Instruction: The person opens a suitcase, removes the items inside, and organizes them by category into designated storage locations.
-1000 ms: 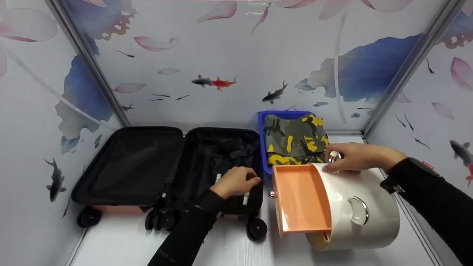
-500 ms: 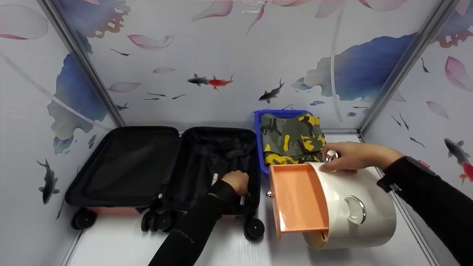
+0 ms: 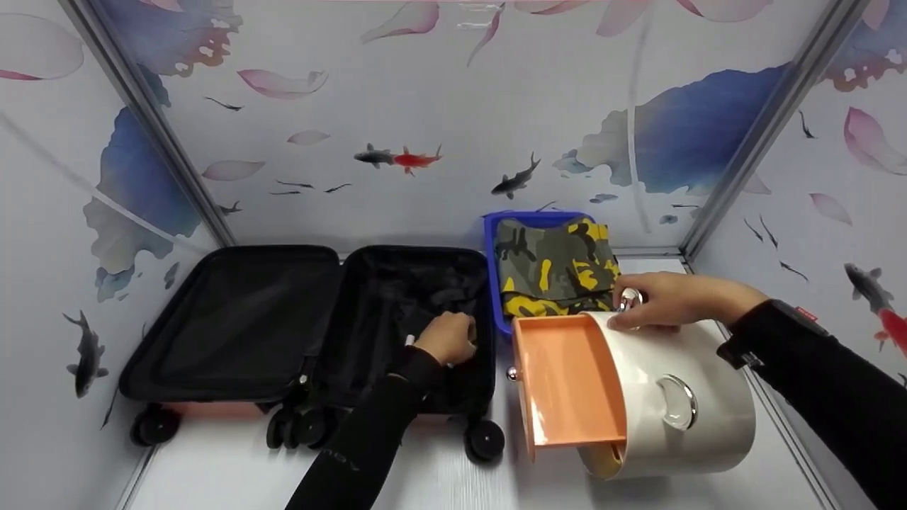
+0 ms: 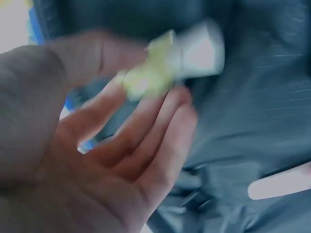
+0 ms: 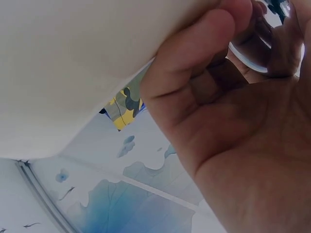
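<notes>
In the head view my left hand (image 3: 448, 338) is over the right half of the open black suitcase (image 3: 368, 262). It pinches a small white and yellow-green tube (image 4: 197, 53) between thumb and fingers, blurred in the left wrist view. A white stick-shaped thing (image 4: 282, 183) lies on the dark lining beside it; only its end (image 3: 410, 340) shows in the head view. My right hand (image 3: 662, 301) grips a chrome handle (image 3: 629, 299) at the far edge of a rounded cream box (image 3: 708, 432). The box's orange drawer (image 3: 570, 382) stands pulled out toward the suitcase.
Behind the box, a blue basket (image 3: 490, 269) holds folded camouflage cloth (image 3: 549, 265). A second chrome handle (image 3: 680, 402) sits on the cream box. The suitcase's left half (image 3: 234, 319) lies flat, with black wheels (image 3: 485, 440) at the front. Printed walls enclose the table.
My left hand dipped into the suitcase to one of the two white sticks, then rose slightly with a small tube in its fingers. The right hand keeps its grip; the view shifts slightly.
</notes>
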A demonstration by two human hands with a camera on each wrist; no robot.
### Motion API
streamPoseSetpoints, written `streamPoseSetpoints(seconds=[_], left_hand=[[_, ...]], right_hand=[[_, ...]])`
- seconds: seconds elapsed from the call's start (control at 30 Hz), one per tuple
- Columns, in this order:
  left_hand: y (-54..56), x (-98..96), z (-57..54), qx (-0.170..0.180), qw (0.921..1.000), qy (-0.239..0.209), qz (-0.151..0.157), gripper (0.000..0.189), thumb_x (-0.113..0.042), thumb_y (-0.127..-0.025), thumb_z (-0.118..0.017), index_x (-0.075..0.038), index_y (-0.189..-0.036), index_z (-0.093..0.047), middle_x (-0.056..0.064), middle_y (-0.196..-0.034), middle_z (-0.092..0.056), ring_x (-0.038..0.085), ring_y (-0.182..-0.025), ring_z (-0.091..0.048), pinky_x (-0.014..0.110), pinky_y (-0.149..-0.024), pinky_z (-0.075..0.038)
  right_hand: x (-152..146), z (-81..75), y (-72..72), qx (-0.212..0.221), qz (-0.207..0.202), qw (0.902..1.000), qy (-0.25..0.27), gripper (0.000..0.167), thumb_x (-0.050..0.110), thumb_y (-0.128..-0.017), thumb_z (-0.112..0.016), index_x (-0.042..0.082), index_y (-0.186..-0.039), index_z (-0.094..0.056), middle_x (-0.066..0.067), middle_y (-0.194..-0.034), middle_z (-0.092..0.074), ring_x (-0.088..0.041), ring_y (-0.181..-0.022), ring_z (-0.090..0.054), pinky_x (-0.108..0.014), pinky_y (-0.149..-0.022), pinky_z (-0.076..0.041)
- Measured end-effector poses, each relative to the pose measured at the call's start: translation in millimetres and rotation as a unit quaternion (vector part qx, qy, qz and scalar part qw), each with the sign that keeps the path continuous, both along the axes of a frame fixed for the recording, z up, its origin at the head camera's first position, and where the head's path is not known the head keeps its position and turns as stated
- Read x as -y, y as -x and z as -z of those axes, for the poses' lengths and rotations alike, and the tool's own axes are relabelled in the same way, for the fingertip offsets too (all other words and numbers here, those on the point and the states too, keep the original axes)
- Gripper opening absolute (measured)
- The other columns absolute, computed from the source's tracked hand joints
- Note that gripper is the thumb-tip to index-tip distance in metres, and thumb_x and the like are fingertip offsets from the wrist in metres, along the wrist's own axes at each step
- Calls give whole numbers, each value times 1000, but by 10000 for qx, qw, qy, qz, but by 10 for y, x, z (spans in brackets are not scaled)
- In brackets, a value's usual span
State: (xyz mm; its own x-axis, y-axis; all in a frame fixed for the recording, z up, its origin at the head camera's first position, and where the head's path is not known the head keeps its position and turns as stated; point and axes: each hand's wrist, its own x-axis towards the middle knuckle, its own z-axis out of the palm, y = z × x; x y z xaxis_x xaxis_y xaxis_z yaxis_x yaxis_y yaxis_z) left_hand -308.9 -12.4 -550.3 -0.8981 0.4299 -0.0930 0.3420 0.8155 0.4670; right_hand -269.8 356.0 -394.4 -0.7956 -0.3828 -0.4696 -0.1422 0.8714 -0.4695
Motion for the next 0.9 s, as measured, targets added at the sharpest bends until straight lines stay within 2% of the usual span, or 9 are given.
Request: streamPoseSetpoints(seconds=[0.1, 0.2, 0.3, 0.4, 0.53, 0.63, 0.77, 0.83, 0.9], left_hand=[[-16, -68, -270, -393, 9970, -621, -252, 13, -11, -94, -78, -10, -107, -77, 6, -101, -77, 22, -87, -69, 38, -80, -58], [-136, -173, -634, -565, 9882, -1403, -246, 20, -13, -98, -77, -15, -118, -77, 4, -108, -77, 19, -93, -70, 37, -85, -59], [-344, -279, -943, -527, 9739, -2203, 106, 25, -15, -98, -77, -17, -122, -77, 2, -107, -78, 15, -91, -69, 32, -84, -58], [-565, -362, -1100, -369, 9605, -2708, 518, 27, -14, -97, -75, -17, -123, -78, 0, -104, -80, 11, -90, -70, 26, -83, -57], [-780, -456, -1160, -205, 9505, -3026, 672, 28, -12, -96, -75, -16, -123, -80, -1, -102, -82, 6, -88, -72, 21, -82, -58], [-868, -565, -1135, -96, 9509, -2991, 786, 24, -13, -96, -78, -16, -120, -81, -4, -100, -82, 2, -85, -71, 20, -80, -58], [-941, -741, -1025, -142, 9706, -2228, 898, 16, -18, -95, -83, -20, -111, -83, -11, -96, -81, -5, -82, -68, 17, -77, -55], [-971, -814, -976, -415, 9815, -1665, 845, 14, -24, -93, -84, -23, -107, -84, -15, -93, -80, -6, -83, -67, 18, -84, -51], [-996, -871, -943, -765, 9867, -1174, 818, 12, -28, -92, -85, -25, -104, -85, -16, -90, -80, -4, -85, -66, 25, -95, -45]], right_hand=[[-6, -7, -4, 2, -7, 10000, -9, 43, 51, -101, -78, 17, -123, -64, 0, -77, -60, -15, -61, -56, -30, -58, -49], [-17, -6, -6, -25, 2, 10000, -31, 43, 52, -101, -78, 17, -123, -63, 0, -76, -59, -15, -61, -56, -30, -58, -49], [-26, 5, -9, -83, -4, 10000, -40, 43, 52, -101, -78, 18, -122, -64, 0, -76, -59, -15, -62, -56, -30, -58, -49], [-30, 25, -8, -82, 7, 10000, -1, 42, 51, -100, -79, 18, -121, -64, 0, -78, -60, -15, -62, -56, -30, -58, -49], [-24, 39, -3, -59, -3, 10000, 35, 43, 52, -100, -79, 17, -120, -64, -2, -83, -62, -15, -62, -57, -30, -57, -49], [-24, 33, -1, -61, 12, 10000, 13, 43, 52, -100, -78, 17, -121, -64, -3, -85, -63, -15, -62, -57, -30, -57, -49], [-24, 31, -1, -109, -3, 9999, -4, 42, 52, -100, -79, 17, -120, -64, -3, -90, -65, -15, -64, -59, -30, -59, -50], [-19, 37, 4, -156, -28, 9999, 11, 42, 52, -100, -79, 18, -120, -65, -3, -90, -66, -15, -65, -59, -30, -59, -50], [-14, 44, 10, -209, -57, 9998, 50, 42, 52, -100, -78, 18, -120, -65, -2, -92, -66, -15, -65, -59, -30, -59, -50]])
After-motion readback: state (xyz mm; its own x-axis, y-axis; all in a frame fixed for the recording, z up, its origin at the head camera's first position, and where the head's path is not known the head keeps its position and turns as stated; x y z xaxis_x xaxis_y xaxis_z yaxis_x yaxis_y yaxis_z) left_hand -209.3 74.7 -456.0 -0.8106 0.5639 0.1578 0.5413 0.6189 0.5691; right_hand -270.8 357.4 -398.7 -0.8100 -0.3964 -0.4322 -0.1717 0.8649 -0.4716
